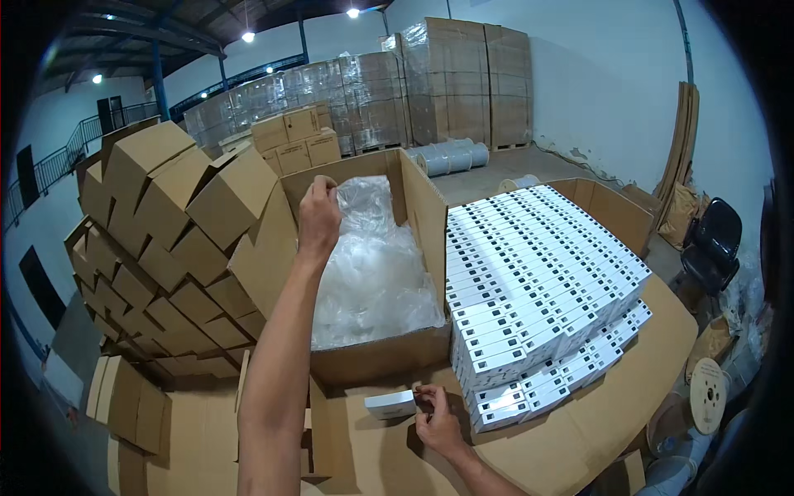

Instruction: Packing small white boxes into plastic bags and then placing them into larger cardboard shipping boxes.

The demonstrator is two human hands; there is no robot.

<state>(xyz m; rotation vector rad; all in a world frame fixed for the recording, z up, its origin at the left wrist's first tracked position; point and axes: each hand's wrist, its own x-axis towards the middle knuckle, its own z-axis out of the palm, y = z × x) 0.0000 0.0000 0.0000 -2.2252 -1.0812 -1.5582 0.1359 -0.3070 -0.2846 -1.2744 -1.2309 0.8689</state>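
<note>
Reaching up into the tall open cardboard carton, my left hand has its fingers pinched at the edge of a clear plastic bubble-wrap bag. More of these crumpled clear bags fill the carton to near its rim. Down in front of the carton, my right hand grips the right end of a small white box, just above the cardboard-covered table. Some of its fingers are hidden behind the box's end. Right beside it stands a large stack of similar white boxes with small dark squares.
Folded brown boxes are piled high on the left. The cardboard tabletop curves round the white stack. At right are a black chair and a spool. Wrapped pallets of cartons stand along the back.
</note>
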